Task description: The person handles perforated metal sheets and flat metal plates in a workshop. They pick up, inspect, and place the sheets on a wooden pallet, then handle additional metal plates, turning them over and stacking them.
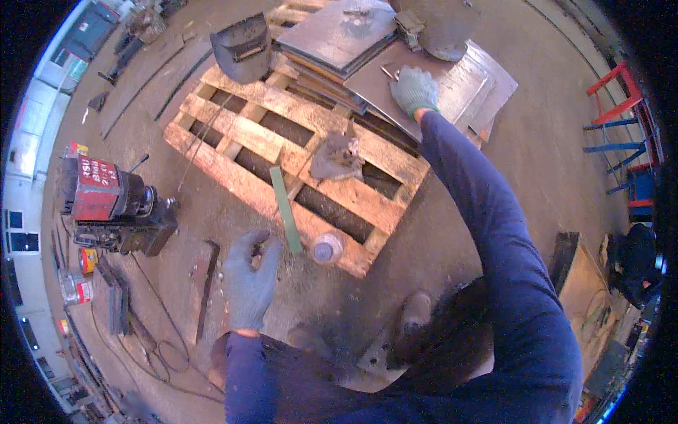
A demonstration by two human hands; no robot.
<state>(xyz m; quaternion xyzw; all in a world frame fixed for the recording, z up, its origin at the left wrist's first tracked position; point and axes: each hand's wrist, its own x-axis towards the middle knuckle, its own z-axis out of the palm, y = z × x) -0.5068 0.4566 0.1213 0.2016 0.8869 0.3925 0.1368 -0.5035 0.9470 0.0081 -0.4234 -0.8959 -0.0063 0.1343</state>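
Workshop floor (547,155) spreads below; taking up the small metal piece (388,73) at one o'clock seems the step, needing a sure pinch from the curled right hand (415,90), hold unclear, the left hand (251,281) half-open, seemingly empty, at eight

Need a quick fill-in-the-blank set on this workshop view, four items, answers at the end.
1. The hand over the metal plates is the person's ____ one.
2. The narrow strip at the pallet's near edge is coloured ____.
3. The left hand, like the other, wears a ____.
4. The pallet's slats are made of ____.

Missing words: right; green; glove; wood.
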